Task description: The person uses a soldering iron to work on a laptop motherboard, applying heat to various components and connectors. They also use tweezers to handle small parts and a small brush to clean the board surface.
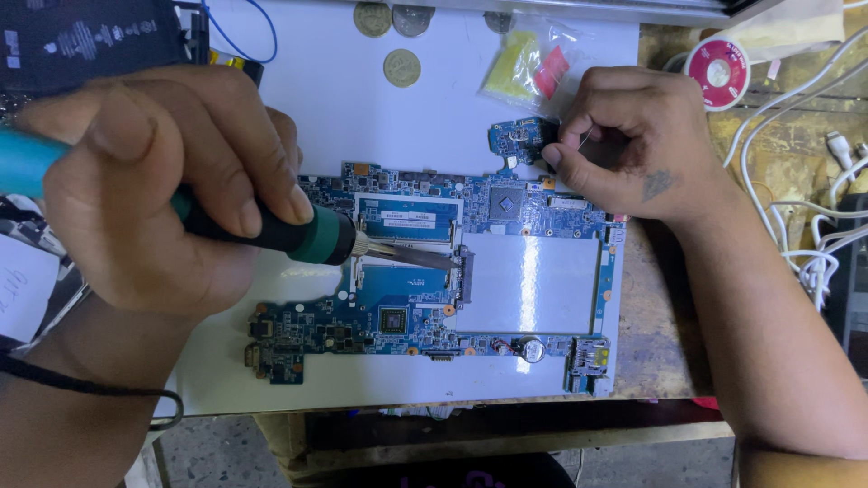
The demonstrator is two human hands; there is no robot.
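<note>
- Left hand (172, 181) closed around a soldering iron (298, 233), teal-and-black grip; metal tip rests on the connector near the middle of the circuit board (533, 280).
- Board: blue, cut-out frame shape, lies flat on a white sheet (344, 99) on the bench (651, 307), mid-bench toward the front edge.
- Judgement: board is light, stiff, fragile; densely packed with small parts, so best held by its bare edges, not across the chips. Iron tip probably hot, so take the handle only.
- Coin cell (532, 349) sits on the board's front strip.
- Three coins (401, 67) near the back edge of the sheet.
- Small clear bag (524, 65) with yellow and red bits, back edge.
- Right hand (624, 145) pinched narrow on a small blue daughter board (517, 138) at the main board's back-right corner; what the fingertips grip there is hard to make out.
- Red solder spool (718, 72) and white cables (805, 244) at the bench's right edge.
- Iron's cord end cut off left; dark object in the back-left corner unclear.
</note>
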